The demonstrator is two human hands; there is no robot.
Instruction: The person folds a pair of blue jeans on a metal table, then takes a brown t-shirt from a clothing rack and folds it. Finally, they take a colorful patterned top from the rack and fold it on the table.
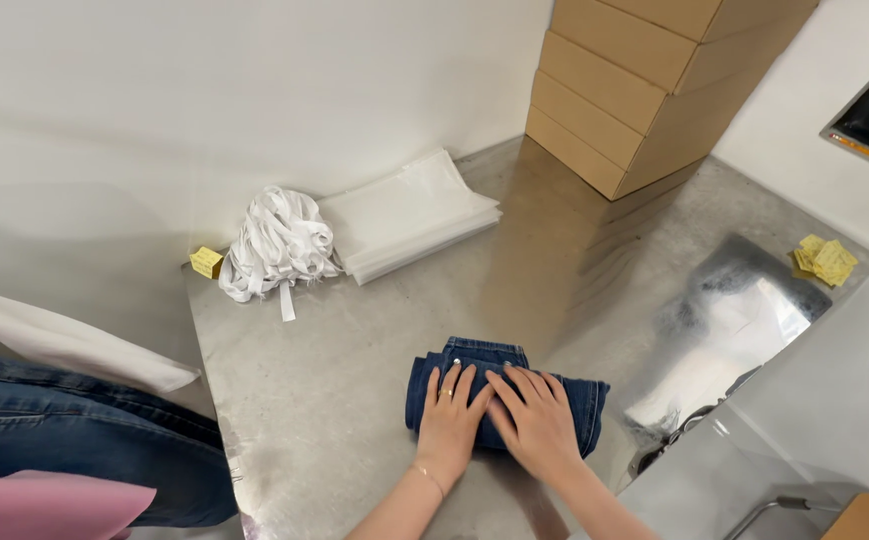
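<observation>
A rolled-up pair of dark blue jeans (485,362) lies on the steel table (355,360) near its front edge. My left hand (447,420) rests flat on the left half of the roll, fingers spread, with a ring and a thin bracelet showing. Pressed flat on the right half is my right hand (537,420), its fingers pointing up and to the left. The two hands touch each other over the middle of the roll.
A bundle of white ribbon (277,243) and a stack of clear plastic bags (410,212) lie at the back. Cardboard boxes (645,80) are stacked at the back right. Yellow tags (825,260) sit far right, another tag (206,262) far left. More jeans (75,430) are piled left.
</observation>
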